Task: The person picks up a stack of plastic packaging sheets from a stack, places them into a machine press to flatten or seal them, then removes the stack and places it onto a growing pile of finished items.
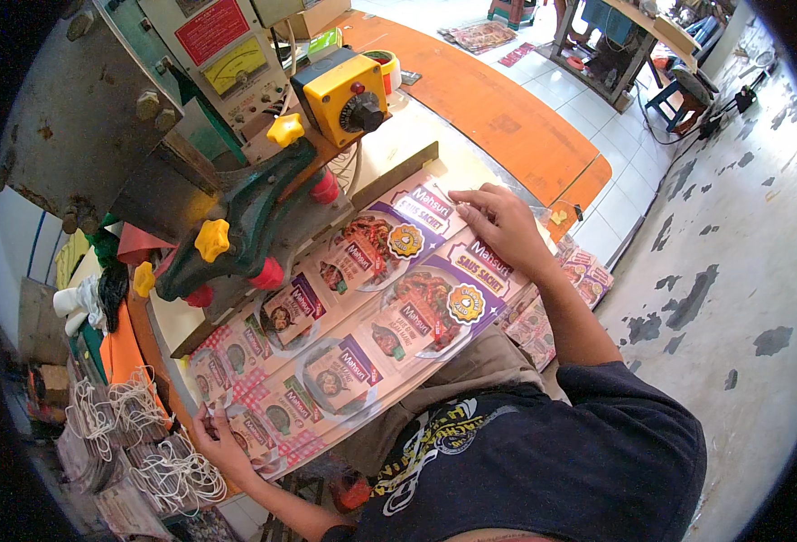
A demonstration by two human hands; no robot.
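Note:
A long printed plastic sheet (371, 348), with two matching rows of pink and purple food pictures, slants across the work surface in front of me. At its lower left corner, my left hand (221, 444) grips the edge between thumb and fingers. My right hand (504, 224) holds the upper right end, its fingers bent over the edge near the seam between the rows. The sheet's far edge lies along a metal bar (398, 172) under a press with a dark green frame (245, 212), yellow star knobs (212, 240) and red feet. The nearer edge reaches over my lap.
A yellow control box (340, 98) with a black dial sits on the press. Behind it stretches an orange table (480, 86). Bundles of white string (177, 474) hang at lower left. More printed sheets (583, 275) lie by my right arm, beside a peeling wall (705, 262).

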